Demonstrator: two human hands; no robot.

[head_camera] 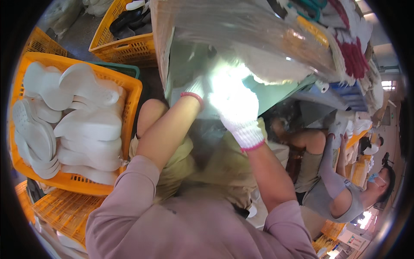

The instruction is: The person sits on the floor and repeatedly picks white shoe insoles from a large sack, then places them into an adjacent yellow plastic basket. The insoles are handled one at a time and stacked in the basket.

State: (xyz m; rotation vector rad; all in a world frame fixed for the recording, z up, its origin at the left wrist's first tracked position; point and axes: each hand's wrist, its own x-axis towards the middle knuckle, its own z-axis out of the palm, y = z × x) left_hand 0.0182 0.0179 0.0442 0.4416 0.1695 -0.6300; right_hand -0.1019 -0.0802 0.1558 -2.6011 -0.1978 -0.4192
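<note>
Both of my hands wear white knitted gloves with red-pink cuffs and reach into a brightly lit, boxed work space. My left hand (201,86) is at the left edge of the glare, its fingers lost in the light. Right of it, my right hand (237,110) shows wrist and cuff clearly, but the rest is washed out white. Whether either hand holds something cannot be made out. A cloudy plastic sheet (226,22) covers the top of the work space. Its grey-green inner panel (270,90) shows to the right of the hands.
At left, an orange plastic crate (132,106) holds several white sole-shaped pieces (92,124). Another yellow crate (136,48) behind it contains black pieces (129,24). Dark red gloves (352,53) hang at upper right. A masked co-worker (343,194) sits close on the right.
</note>
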